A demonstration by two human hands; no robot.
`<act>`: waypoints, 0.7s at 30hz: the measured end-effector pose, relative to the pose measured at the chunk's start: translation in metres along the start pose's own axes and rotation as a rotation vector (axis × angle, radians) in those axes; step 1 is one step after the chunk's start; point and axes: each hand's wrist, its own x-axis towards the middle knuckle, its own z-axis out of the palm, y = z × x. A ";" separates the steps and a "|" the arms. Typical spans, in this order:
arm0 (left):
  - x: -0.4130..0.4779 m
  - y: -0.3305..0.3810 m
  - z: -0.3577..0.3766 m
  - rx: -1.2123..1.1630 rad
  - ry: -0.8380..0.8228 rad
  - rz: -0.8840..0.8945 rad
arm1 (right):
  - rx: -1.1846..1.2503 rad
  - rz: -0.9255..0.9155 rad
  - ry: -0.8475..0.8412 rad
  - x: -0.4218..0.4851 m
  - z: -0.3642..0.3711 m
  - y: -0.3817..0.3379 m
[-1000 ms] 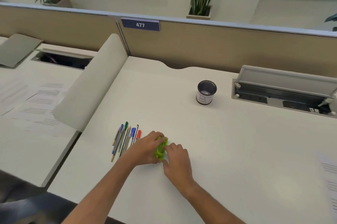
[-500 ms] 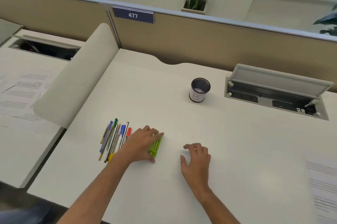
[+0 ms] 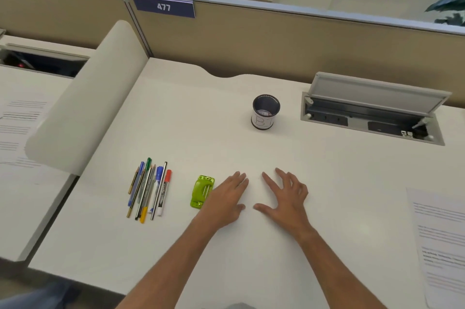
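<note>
A small green stapler-like device (image 3: 201, 191) lies on the white desk (image 3: 251, 152), free of both hands. My left hand (image 3: 226, 196) lies flat on the desk just right of it, fingers straight, holding nothing. My right hand (image 3: 284, 195) rests a little further right with fingers spread, also holding nothing. A row of several pens and markers (image 3: 149, 189) lies left of the green device. A dark mesh cup (image 3: 265, 112) with a white label stands upright at the back middle.
An open cable box (image 3: 372, 115) with a raised lid is set into the desk at back right. A printed sheet (image 3: 442, 240) lies at the right edge. A padded divider (image 3: 88, 102) separates the neighbouring desk on the left. A partition wall (image 3: 276, 39) closes the back.
Both hands have let go of the green device. My left hand slid off it to the right and now lies flat; my right hand drew aside to the right.
</note>
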 end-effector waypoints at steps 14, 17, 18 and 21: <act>0.022 0.000 0.029 -0.053 0.269 -0.038 | 0.167 -0.012 0.165 0.023 0.007 0.002; 0.024 -0.003 0.030 -0.063 0.294 -0.028 | 0.148 -0.040 0.149 0.023 0.004 0.002; 0.024 -0.003 0.031 -0.069 0.299 -0.028 | 0.138 -0.045 0.139 0.024 0.004 0.002; 0.025 -0.003 0.033 -0.071 0.293 -0.033 | 0.178 -0.033 0.126 0.027 0.008 0.004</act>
